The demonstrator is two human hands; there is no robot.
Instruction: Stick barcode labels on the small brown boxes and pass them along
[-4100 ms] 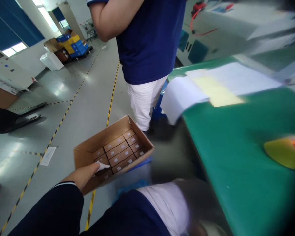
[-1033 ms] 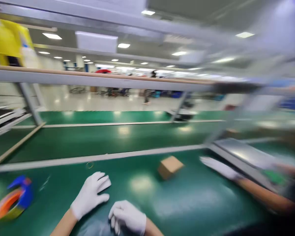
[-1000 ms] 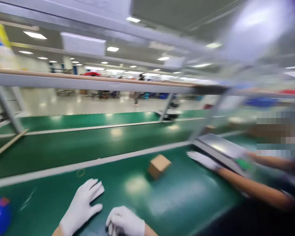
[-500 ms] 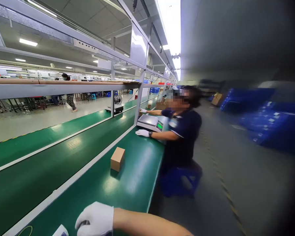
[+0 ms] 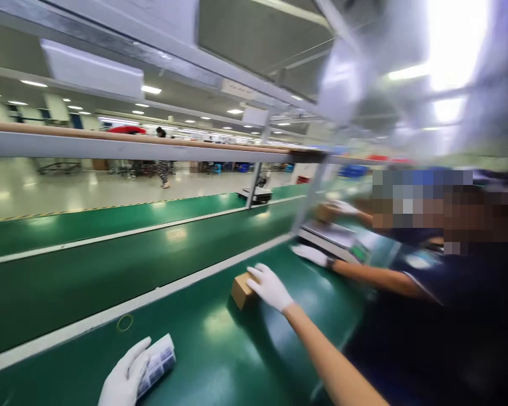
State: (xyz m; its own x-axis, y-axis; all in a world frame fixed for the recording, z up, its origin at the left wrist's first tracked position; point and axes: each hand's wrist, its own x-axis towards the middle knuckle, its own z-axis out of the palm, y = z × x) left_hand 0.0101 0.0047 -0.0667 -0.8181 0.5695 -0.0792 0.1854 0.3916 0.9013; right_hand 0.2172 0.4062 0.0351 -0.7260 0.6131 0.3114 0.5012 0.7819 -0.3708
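Observation:
My right hand (image 5: 270, 287), in a white glove, reaches out over the green table (image 5: 220, 349) and lies on a small brown cardboard box (image 5: 241, 291), fingers curved over its top. My left hand (image 5: 124, 379), also gloved, rests low at the table's near edge and holds a small roll or pack of printed labels (image 5: 158, 359) against the surface.
A co-worker sits at the right, with one gloved hand (image 5: 311, 255) flat on the table beside a weighing scale (image 5: 336, 237). A rubber band (image 5: 124, 322) lies near the white strip along the green conveyor belt (image 5: 110, 270). A rail (image 5: 131, 149) runs overhead.
My right hand has stretched forward from the near edge to the cardboard box and now covers it. The view has swung back left, and my left hand with the labels has come into sight.

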